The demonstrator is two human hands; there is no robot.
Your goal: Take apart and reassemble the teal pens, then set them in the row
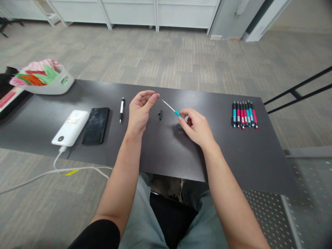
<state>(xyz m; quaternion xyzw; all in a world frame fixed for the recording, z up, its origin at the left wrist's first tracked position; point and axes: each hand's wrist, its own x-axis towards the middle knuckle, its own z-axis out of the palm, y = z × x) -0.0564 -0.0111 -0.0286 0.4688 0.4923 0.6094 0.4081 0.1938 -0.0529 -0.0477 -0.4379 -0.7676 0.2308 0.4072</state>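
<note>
My right hand grips the lower part of a disassembled ballpoint pen. Its barrel is turquoise, and a thin white refill sticks out of it toward the upper left. Just beyond the refill's tip is my left hand, raised over the table with thumb and index finger pinched; whatever sits between them, if anything, is too small to make out. A black pen part with a clip lies on the table between the two hands. Left of my left hand lies a white and black pen.
Several turquoise and red pens lie in a row at the right of the dark table. On the left are a black phone, a white power bank with a cable, and a white basket holding colourful cloth or packaging.
</note>
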